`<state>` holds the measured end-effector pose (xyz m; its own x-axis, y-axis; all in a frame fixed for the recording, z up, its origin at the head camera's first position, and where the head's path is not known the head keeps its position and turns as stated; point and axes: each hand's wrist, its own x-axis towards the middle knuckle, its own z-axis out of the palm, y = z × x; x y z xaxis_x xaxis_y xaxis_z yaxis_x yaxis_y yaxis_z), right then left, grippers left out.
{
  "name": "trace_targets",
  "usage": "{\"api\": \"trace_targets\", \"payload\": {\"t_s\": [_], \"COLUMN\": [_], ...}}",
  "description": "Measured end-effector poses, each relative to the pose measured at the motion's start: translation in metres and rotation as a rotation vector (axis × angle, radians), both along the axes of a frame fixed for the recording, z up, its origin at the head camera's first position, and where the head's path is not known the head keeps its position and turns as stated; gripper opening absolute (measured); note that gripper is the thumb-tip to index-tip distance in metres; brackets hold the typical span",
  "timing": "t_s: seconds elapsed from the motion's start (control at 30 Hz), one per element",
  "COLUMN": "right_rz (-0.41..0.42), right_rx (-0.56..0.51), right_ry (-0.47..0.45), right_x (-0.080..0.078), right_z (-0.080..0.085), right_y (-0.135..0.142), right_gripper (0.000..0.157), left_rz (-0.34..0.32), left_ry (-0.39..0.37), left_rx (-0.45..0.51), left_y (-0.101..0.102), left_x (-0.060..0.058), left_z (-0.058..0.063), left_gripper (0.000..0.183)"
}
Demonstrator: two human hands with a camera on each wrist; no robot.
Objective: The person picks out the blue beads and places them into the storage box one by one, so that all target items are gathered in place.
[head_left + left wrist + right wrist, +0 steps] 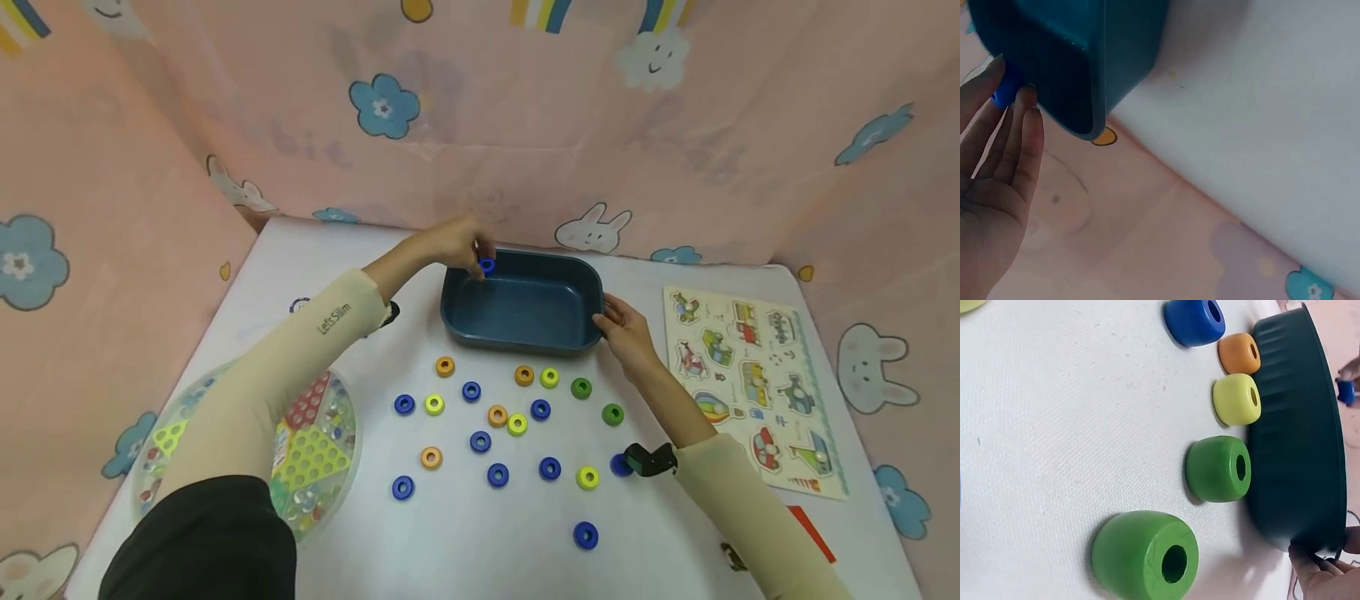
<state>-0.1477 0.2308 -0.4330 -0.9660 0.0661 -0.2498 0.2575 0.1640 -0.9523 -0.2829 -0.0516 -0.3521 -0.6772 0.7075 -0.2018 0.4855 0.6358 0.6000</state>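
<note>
My left hand (459,243) pinches a blue bead (487,266) between thumb and fingertips over the far left corner of a dark teal rectangular pan (525,337). In the left wrist view the same blue bead (1007,87) shows between the fingertips, right at the pan's rim. My right hand (628,335) grips the pan's right end, thumb at the rim and fingers against the outer wall. The pan's inside shows bare floor. In front of it lie loose beads, among them a green bead (581,388), a yellow bead (550,377) and an orange bead (524,375).
Several more blue, yellow and orange beads are spread over the white table (450,550). A round board with coloured sections (315,450) lies at left, partly under the left sleeve. At right is a picture puzzle board (750,375). A pink patterned curtain (480,167) hangs behind.
</note>
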Motion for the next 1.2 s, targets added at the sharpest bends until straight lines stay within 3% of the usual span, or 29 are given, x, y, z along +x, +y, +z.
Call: {"api": "trace_targets", "payload": {"t_s": [0.17,0.33,0.5,0.6,0.73,0.93,1.07,1.2], "right_rz": [0.004,0.015,0.010,0.007,0.021,0.046,0.035,0.017], "right_rx": [0.003,0.007,0.019,0.017,-0.008,0.000,0.003,0.002], "right_ry": [-0.001,0.008,-0.004,-0.012,-0.024,-0.075,-0.102,-0.110], "right_x": [0.000,0.000,0.000,0.000,-0.001,-0.004,-0.004,-0.003], "right_z": [0.002,0.003,0.004,0.003,0.003,0.008,0.008,0.007], "right_y": [0.001,0.000,0.000,0.001,0.002,0.006,0.010,0.015], "right_gripper": [0.051,0.051,0.051,0.051,0.051,0.051,0.051,0.051], "left_rz": [-0.046,-0.069,-0.067,-0.083,-0.112,-0.114,-0.095,-0.048], "left_ry": [-0.002,-0.023,-0.027,-0.032,-0.027,-0.057,-0.109,-0.209], "left_rx": [-0.057,-0.072,-0.079,-0.044,0.021,0.083,0.092,0.077], "left_y": [0.017,0.023,0.021,0.013,-0.007,-0.047,-0.069,-0.085], "left_x": [-0.012,-0.016,-0.016,-0.010,0.009,0.052,0.083,0.112], "left_z": [-0.006,-0.009,-0.005,-0.001,0.002,0.002,-0.010,-0.031], "left_gripper": [0.032,0.038,0.037,0.033,0.026,0.019,0.020,0.026]}}
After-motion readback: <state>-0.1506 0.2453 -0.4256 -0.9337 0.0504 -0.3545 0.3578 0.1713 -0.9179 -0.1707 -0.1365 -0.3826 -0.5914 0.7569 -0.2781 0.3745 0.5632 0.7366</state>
